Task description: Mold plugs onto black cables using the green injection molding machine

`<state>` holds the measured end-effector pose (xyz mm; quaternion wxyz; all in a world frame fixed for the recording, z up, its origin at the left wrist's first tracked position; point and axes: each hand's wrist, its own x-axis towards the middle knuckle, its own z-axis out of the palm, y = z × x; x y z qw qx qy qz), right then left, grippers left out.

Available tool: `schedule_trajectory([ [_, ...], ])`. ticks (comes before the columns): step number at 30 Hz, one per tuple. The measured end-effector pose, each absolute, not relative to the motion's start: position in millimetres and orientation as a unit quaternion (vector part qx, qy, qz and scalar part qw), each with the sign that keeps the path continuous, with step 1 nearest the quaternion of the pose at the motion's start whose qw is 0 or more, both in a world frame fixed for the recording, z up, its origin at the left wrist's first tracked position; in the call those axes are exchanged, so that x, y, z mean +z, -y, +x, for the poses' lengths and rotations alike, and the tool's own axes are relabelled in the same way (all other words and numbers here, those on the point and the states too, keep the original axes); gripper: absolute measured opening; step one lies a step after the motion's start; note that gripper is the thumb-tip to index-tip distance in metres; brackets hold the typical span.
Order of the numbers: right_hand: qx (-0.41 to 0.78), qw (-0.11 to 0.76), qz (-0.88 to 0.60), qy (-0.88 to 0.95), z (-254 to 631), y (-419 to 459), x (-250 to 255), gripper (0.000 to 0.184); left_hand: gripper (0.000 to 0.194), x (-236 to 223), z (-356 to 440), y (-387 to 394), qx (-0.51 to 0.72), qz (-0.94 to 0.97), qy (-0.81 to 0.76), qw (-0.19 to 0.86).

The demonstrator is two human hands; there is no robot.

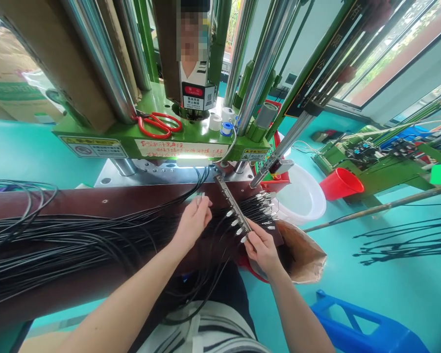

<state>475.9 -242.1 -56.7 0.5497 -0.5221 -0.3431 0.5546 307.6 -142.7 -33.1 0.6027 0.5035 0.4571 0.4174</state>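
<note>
My right hand (261, 245) is closed round the near end of a narrow metal mould bar (233, 205). The bar slants away toward the machine bed, and several cable ends with silvery connectors stick out along its left side. My left hand (195, 215) is pinched shut just left of the bar, above the bench. A small silvery piece (201, 198) shows at its fingertips, too small to name surely. Black cables (81, 235) lie in a long bundle under and left of my left hand. More cable ends with metal plugs (260, 206) lie right of the bar.
A green press (158, 103) with steel columns stands ahead, a lit lamp (194, 161) at its front edge. Red-handled scissors (158, 125) and a blue tape roll (227, 128) rest on it. Right are a white tub (305, 196), a red bucket (341, 184) and a blue stool (367, 323).
</note>
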Motion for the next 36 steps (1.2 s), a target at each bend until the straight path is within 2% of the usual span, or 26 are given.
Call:
schedule_trajectory([
  [5,0.574,0.543,-0.499,0.357,480,242,-59,0.045,0.032,-31,304,140,0.308,0.569,-0.426,0.632],
  [14,0.579,0.508,-0.493,0.405,483,242,-58,0.047,0.035,-26,305,138,0.269,0.561,-0.406,0.669],
  [21,0.523,0.471,-0.522,0.481,485,245,-70,0.047,0.032,-35,302,136,0.279,0.593,-0.411,0.633],
  [26,0.552,0.499,-0.522,0.417,480,243,-63,0.044,0.026,-31,297,142,0.285,0.603,-0.404,0.627],
  [28,0.558,0.515,-0.526,0.384,479,242,-59,0.044,0.019,-28,290,146,0.292,0.578,-0.405,0.646],
  [32,0.574,0.525,-0.511,0.366,481,241,-58,0.045,0.02,-28,275,154,0.374,0.473,-0.42,0.678],
  [36,0.572,0.511,-0.514,0.384,481,242,-60,0.043,0.027,-33,272,153,0.411,0.442,-0.443,0.663],
])
